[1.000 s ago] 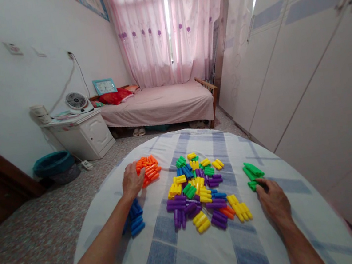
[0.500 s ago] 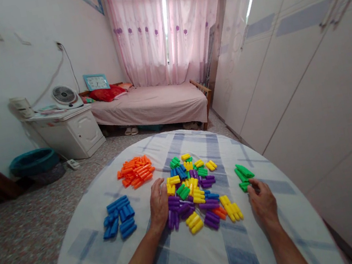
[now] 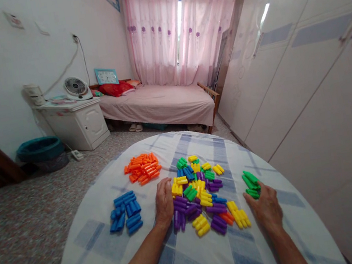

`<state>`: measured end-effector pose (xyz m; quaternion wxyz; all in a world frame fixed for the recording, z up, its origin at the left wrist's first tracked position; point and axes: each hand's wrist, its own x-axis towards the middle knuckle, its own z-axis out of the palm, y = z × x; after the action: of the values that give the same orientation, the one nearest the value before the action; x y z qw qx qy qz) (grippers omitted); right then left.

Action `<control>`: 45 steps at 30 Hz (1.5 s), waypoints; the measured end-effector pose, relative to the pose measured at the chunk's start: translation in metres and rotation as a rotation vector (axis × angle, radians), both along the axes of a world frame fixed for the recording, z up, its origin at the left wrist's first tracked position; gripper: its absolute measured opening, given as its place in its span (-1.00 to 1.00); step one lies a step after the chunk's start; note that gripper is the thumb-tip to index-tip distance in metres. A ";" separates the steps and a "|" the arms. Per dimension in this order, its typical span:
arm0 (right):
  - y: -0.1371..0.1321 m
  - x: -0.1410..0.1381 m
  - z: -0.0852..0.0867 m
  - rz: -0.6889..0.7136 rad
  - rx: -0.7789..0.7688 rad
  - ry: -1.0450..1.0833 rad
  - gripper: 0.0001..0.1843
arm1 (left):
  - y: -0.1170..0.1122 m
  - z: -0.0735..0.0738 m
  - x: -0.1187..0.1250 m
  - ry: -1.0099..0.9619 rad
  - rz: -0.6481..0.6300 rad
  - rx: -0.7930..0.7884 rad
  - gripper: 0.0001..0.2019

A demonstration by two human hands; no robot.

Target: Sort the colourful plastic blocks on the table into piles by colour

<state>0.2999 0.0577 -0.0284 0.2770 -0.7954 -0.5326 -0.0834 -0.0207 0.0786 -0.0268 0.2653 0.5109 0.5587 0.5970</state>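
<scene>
On the round, cloth-covered counter (image 3: 90,263), blue plastic tubular pieces (image 3: 130,208) lie left, nearer than the orange tubular heap (image 3: 143,170). The left hand (image 3: 164,202) curls beside the mixed-colour tubular pile (image 3: 199,186); its grip is hidden. Rightward, green tubular pieces (image 3: 250,179) meet the right hand (image 3: 266,204), thumb and fingers parted, hold unclear.

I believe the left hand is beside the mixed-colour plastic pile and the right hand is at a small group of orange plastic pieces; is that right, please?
Only the colour is wrong: the head view shows the right hand at a small group of green plastic pieces. The left hand is beside the mixed-colour plastic pile, as you say.
</scene>
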 end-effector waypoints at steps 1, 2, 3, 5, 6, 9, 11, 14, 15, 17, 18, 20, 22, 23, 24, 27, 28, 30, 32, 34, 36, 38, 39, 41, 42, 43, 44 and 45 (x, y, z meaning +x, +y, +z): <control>0.003 0.001 0.001 -0.004 -0.020 0.005 -0.31 | 0.001 -0.001 0.000 -0.004 -0.004 0.000 -0.64; 0.007 0.002 0.003 -0.007 -0.039 0.011 -0.31 | 0.001 -0.001 0.000 -0.007 -0.007 0.001 -0.64; 0.011 0.002 0.005 -0.006 -0.056 0.016 -0.32 | 0.002 -0.001 0.000 -0.009 -0.011 0.003 -0.64; 0.022 0.002 0.008 0.010 -0.083 0.026 -0.33 | 0.003 -0.001 0.000 -0.008 -0.018 0.006 -0.64; 0.028 0.002 0.009 0.018 -0.093 0.032 -0.33 | 0.003 -0.001 0.001 -0.003 -0.021 0.006 -0.64; 0.046 0.002 0.010 0.030 -0.103 0.050 -0.33 | 0.004 0.000 0.001 0.011 -0.029 0.003 -0.63; 0.053 0.004 0.009 0.041 -0.085 0.061 -0.34 | 0.004 0.000 0.001 0.013 -0.031 -0.003 -0.63; 0.055 0.006 0.007 0.066 -0.018 0.059 -0.39 | 0.004 -0.001 0.001 0.018 -0.041 -0.004 -0.63; 0.052 0.005 0.007 0.075 0.014 0.052 -0.41 | 0.004 -0.001 0.001 0.018 -0.043 -0.004 -0.63; 0.046 -0.001 0.008 0.126 0.081 0.041 -0.44 | 0.004 -0.002 0.002 0.015 -0.043 -0.008 -0.63; 0.043 -0.006 0.009 0.171 0.107 0.045 -0.46 | 0.005 -0.002 0.003 0.013 -0.039 -0.013 -0.62; 0.038 -0.020 0.013 0.300 0.118 0.073 -0.51 | 0.005 -0.003 0.003 0.010 -0.033 -0.022 -0.63; 0.037 -0.039 0.019 0.428 0.083 0.102 -0.56 | 0.006 -0.004 0.004 0.013 -0.029 -0.024 -0.62; 0.039 -0.050 0.023 0.477 0.048 0.099 -0.58 | 0.006 -0.005 0.004 0.015 -0.030 -0.025 -0.62; 0.041 -0.060 0.026 0.506 0.009 0.082 -0.61 | 0.006 -0.005 0.003 0.016 -0.031 -0.025 -0.62; 0.052 -0.088 0.034 0.511 -0.121 0.003 -0.62 | 0.006 -0.007 0.001 0.023 -0.040 -0.031 -0.62; 0.056 -0.095 0.036 0.496 -0.151 -0.008 -0.62 | 0.007 -0.008 0.001 0.024 -0.044 -0.030 -0.62; 0.062 -0.105 0.036 0.457 -0.187 -0.005 -0.64 | 0.007 -0.008 0.000 0.022 -0.048 -0.024 -0.63; 0.068 -0.110 0.034 0.418 -0.222 0.000 -0.65 | 0.007 -0.009 0.000 0.015 -0.045 -0.019 -0.63; 0.072 -0.111 0.032 0.385 -0.249 0.009 -0.64 | 0.007 -0.008 0.000 0.012 -0.048 -0.019 -0.64; 0.075 -0.110 0.031 0.357 -0.268 0.023 -0.62 | 0.007 -0.007 0.001 0.015 -0.057 -0.023 -0.64; 0.078 -0.108 0.031 0.338 -0.279 0.042 -0.65 | 0.006 -0.006 0.001 0.019 -0.063 -0.028 -0.64; 0.078 -0.107 0.031 0.335 -0.280 0.052 -0.67 | 0.006 -0.006 0.001 0.020 -0.063 -0.032 -0.65; 0.078 -0.105 0.030 0.341 -0.267 0.072 -0.69 | 0.006 -0.005 0.001 0.021 -0.064 -0.039 -0.65; 0.077 -0.104 0.029 0.347 -0.252 0.083 -0.67 | 0.005 -0.005 0.001 0.024 -0.068 -0.041 -0.65; 0.077 -0.104 0.028 0.352 -0.234 0.095 -0.64 | 0.005 -0.005 0.001 0.026 -0.071 -0.042 -0.65; 0.075 -0.103 0.027 0.356 -0.213 0.108 -0.60 | 0.005 -0.005 0.001 0.029 -0.072 -0.043 -0.65; 0.074 -0.102 0.026 0.360 -0.191 0.121 -0.59 | 0.005 -0.005 0.001 0.031 -0.072 -0.041 -0.64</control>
<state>0.1977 0.1320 -0.0026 0.2422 -0.7135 -0.6541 0.0662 -0.0201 0.0838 -0.0320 0.2885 0.5343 0.5562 0.5674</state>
